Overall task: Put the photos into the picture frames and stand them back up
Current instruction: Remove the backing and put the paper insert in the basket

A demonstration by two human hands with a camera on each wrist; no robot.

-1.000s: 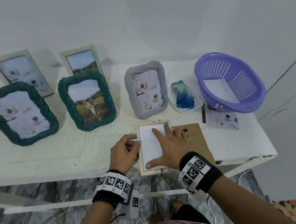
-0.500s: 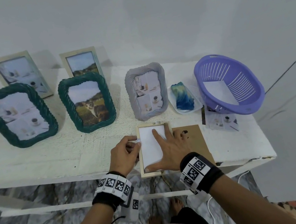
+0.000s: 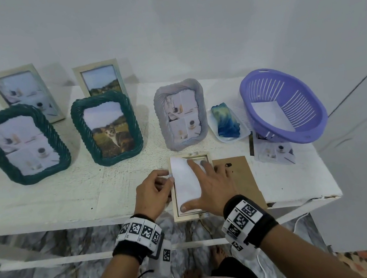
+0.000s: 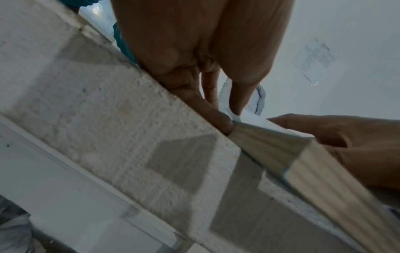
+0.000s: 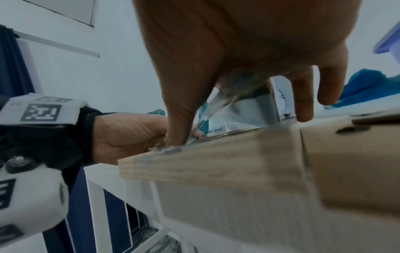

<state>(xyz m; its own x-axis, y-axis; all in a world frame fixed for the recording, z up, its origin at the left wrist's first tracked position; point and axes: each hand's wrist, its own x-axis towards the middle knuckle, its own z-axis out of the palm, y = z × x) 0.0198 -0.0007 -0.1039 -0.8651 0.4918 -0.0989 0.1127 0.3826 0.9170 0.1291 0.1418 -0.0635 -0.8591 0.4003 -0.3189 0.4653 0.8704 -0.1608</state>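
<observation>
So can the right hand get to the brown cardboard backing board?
Probably yes: the brown cardboard backing board lies uncovered right beside the right hand, which is pressing the white photo flat.

Purple basket [image 3: 304,117] at table's [image 3: 43,204] right end, white sheet inside; blue-green cloth [image 3: 225,121] on small tray [image 3: 244,134] just left.

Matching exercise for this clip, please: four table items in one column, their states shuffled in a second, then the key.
1. wooden frame
2. cat-photo frame
3. purple basket
4. brown backing board

A. stands upright
B. holds a white sheet
C. lies flat, right of the wooden frame
D. lies face down under both hands

Pairs: 1-D, 2-A, 3-B, 4-C
</observation>
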